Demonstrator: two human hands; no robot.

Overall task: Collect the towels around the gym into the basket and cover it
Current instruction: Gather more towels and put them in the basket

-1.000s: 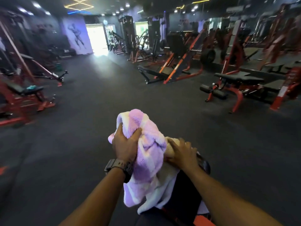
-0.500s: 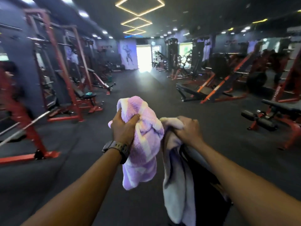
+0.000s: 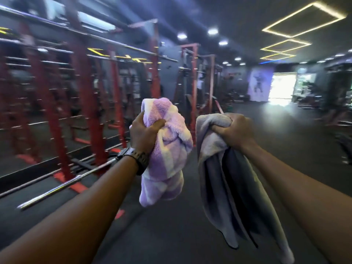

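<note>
Lilac-and-white fleece fills the left hand (image 3: 143, 133): the purple checked towel (image 3: 167, 149) is bunched in a closed fist, fingers (image 3: 157, 124) dug into the pile, with its loose end hanging below the wrist. A dark wristwatch (image 3: 136, 157) sits on that forearm. Just to the right, apart from the first towel, the right hand (image 3: 235, 130) is clenched round the gathered top of a grey towel (image 3: 215, 180), which drops in long folds toward the near edge of the view; darker folds hang within it, and whether these are shadow or a second cloth cannot be told. Both arms reach forward at about the same height over the dark floor (image 3: 171, 235). On the left stand red racks (image 3: 85, 96), blurred, and a steel barbell (image 3: 62, 185) lies low beside them. Far to the right a bright doorway (image 3: 282, 86) glows beside a pale wall mural (image 3: 259, 84). Yellow light frames (image 3: 302, 18) line the ceiling. No basket shows in the view.
</note>
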